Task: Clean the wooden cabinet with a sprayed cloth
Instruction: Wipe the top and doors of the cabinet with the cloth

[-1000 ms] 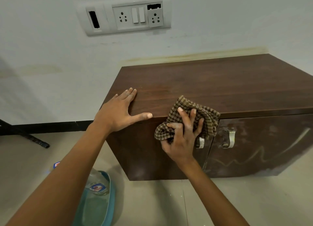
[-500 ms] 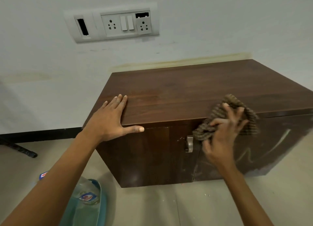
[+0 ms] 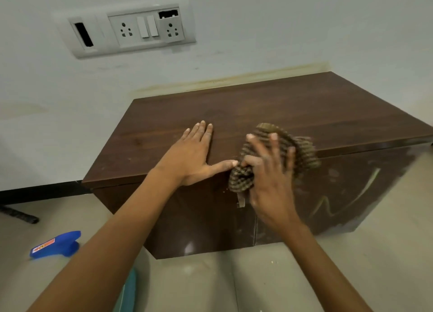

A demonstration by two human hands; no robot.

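Now, on my feed, the wooden cabinet [image 3: 293, 110] stands against the far wall. The right hand [image 3: 271, 183] clutches a bunched checked cloth [image 3: 241, 180] against the near edge of its top, fingers spread and thumb dug into the folds, all of it blurred. The left hand [image 3: 189, 159] lies flat on the top just to the left, fingers straight and together, thumb reaching the cloth. A metal handle [image 3: 241, 200] shows below it. Pale smears [image 3: 328, 206] mark the right door, and a blue spray head [image 3: 56, 243] lies on the floor, near left.

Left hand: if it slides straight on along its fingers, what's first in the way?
Looks free: only bare cabinet top ahead of the left hand, then the wall at the back edge.
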